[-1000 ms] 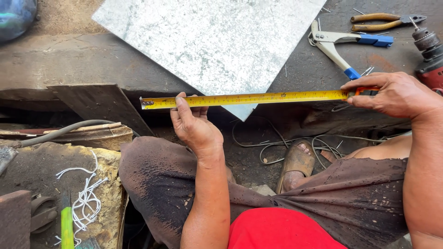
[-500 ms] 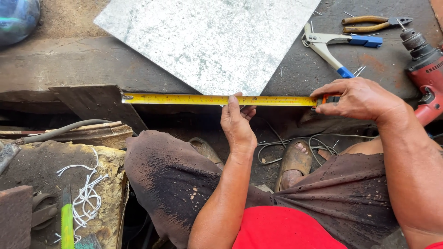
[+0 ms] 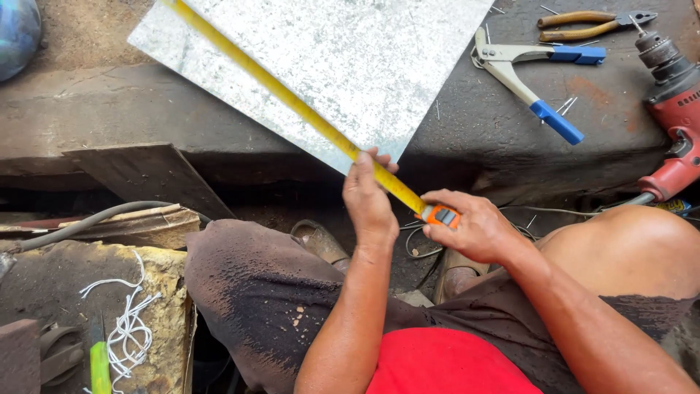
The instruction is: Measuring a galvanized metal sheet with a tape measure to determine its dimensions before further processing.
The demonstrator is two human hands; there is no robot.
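A yellow tape measure blade (image 3: 277,91) runs diagonally from the upper left down across a galvanized metal sheet (image 3: 364,58) lying on the dark slab. My left hand (image 3: 368,201) pinches the blade at the sheet's near corner. My right hand (image 3: 474,230) grips the orange tape measure case (image 3: 441,215) just to the right of it. Both hands hover above my knees, close together.
A blue-handled rivet tool (image 3: 529,69) and orange-handled pliers (image 3: 590,22) lie on the slab at the upper right. A red power drill (image 3: 674,109) rests at the right edge. White cord (image 3: 127,321) lies on a stone at the lower left, beside a grey hose (image 3: 95,219).
The tape was stretched level along the slab's front edge; now it is angled up-left across the sheet. My right hand has drawn in toward the left hand, and the orange case shows.
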